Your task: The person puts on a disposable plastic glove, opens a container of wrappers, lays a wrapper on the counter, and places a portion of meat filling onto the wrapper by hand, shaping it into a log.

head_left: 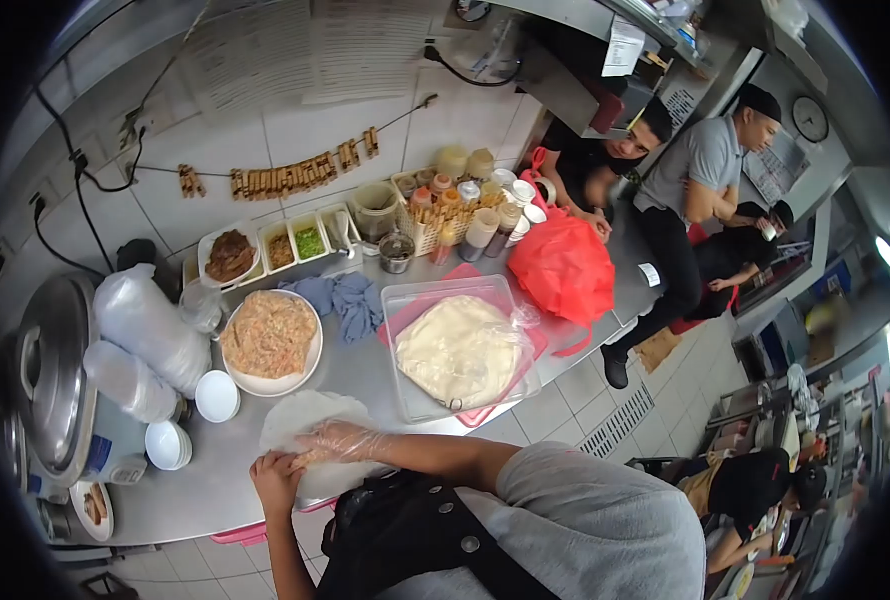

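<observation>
A pale round sheet (310, 408) lies on the steel counter, close to my body. My left hand (277, 474) is bare and closed at the sheet's lower left edge, its fingertips pressed together. My right hand (341, 440), in a clear plastic glove, reaches over the sheet and its fingertips meet those of my left hand. What they pinch is too small to make out. Just beyond the sheet stands a plate of pinkish minced filling (270, 335). To the right, a clear plastic tub (393, 345) holds pale dough (460, 350) under film.
Along the wall are trays of toppings (308, 243), a basket of bottles (423, 238) and a blue cloth (355, 305). A red bag (563, 268) is at right, bowls (217, 397) and a large pot (55, 370) at left. Several people are beyond the counter and at lower right.
</observation>
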Available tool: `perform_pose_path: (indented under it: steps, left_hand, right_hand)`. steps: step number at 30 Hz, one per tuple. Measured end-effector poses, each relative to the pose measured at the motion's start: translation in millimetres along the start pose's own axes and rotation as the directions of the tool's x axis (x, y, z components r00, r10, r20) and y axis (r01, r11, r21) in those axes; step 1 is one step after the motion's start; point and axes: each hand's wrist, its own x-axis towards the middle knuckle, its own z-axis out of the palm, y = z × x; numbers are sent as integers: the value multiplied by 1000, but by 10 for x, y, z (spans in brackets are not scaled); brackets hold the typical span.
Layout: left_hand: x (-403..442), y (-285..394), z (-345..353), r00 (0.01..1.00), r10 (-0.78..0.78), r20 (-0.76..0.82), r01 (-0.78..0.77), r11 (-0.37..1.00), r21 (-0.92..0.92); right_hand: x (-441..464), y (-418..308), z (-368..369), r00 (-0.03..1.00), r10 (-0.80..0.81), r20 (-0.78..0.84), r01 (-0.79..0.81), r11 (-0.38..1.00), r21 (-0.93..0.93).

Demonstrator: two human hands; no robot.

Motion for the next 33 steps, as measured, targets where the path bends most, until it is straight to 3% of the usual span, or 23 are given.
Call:
perform_pose_path:
  steps: [1,2,6,9,11,14,16,17,18,19,20,21,22,23,24,25,27,33]
  left_hand:
    - [-3,-4,1,1000,-10,1,10,1000,-6]
    - [-6,-7,3,1000,-16,10,16,1000,-5]
    - [-7,16,-30,1000,-12,13,12,1000,-6]
    - [-7,19,-31,1000,-16,15,17,1000,-7]
    - [-6,-2,-13,1000,-3,11,3,1000,-4]
    - [-23,-41,18,999,33,-10,-32,999,36]
    - [-43,-127,112,998,62,-18,-60,992,112]
    - [-45,-138,110,999,51,6,-52,991,123]
    - [-29,-120,71,998,37,46,-41,996,78]
    - [-22,-126,34,996,31,81,-39,994,106]
    - [-32,-198,58,997,10,81,-12,999,31]
    - [16,-159,-49,983,-130,133,164,945,-284]
    - [12,-46,-87,934,-297,197,340,576,-743]
    - [84,30,-206,914,-332,232,331,280,-901]
    - [135,92,-329,905,-339,255,257,-41,-966]
    - [128,165,-407,894,-378,241,246,-34,-969]
    - [169,255,-540,973,-201,113,-28,-590,-807]
    - [173,291,-524,983,-157,97,-41,-700,-713]
  right_hand:
    - [-19,27,-18,999,33,40,-34,999,18]
    - [-64,49,-33,999,30,22,-28,996,-87]
    - [-187,75,-142,999,7,-53,-11,998,-70]
    - [-213,128,-201,995,78,65,-71,993,-98]
    - [-258,243,-134,998,-15,-61,7,992,-128]
    - [-286,424,-71,999,30,-14,-29,999,34]
    - [-302,470,-68,995,85,49,-75,982,-175]
    - [-314,271,-301,998,-53,33,57,992,-117]
    - [-303,187,-394,997,44,70,-41,998,-43]
    - [-304,145,-429,997,53,-56,-51,998,39]
    - [-288,484,-191,971,62,-231,46,899,435]
    - [-150,1133,-163,889,449,92,-251,310,917]
    - [-266,-146,-705,975,160,-152,110,245,963]
    - [-204,-314,-841,941,333,-57,20,113,993]
    - [-131,-344,-896,871,489,52,-51,-16,999]
    - [-126,-344,-891,883,462,83,-76,-34,997]
    - [-151,-362,-856,872,475,119,-98,-69,993]
    - [-208,-387,-722,867,461,186,-160,-94,983]
